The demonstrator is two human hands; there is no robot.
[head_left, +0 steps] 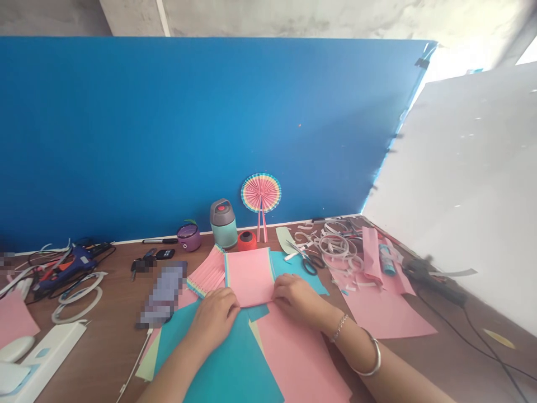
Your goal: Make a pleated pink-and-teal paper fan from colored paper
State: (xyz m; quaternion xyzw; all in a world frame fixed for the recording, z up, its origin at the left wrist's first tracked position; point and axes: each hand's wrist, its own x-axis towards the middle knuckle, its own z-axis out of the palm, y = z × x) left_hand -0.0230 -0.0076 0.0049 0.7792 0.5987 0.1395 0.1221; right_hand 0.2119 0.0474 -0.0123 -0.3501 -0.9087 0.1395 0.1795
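Your left hand (216,314) and right hand (296,299) pinch the near corners of a pink paper sheet (250,275) with blue-edged sides. Beyond it, a round pleated fan (260,193) stands near the table's (113,358) far edge, right of a teal-and-gray container (224,224).

I count my two hands (215,318) (298,298), one round fan (260,192), one flask (224,226), one purple pot (189,238), one phone (164,294) and one power strip (56,358).

Bright white light is let in at the top right, where the view is washed out. Soft shadows are cast on the table (113,302). The edges are stretched, and some spots are hidden by little squares.
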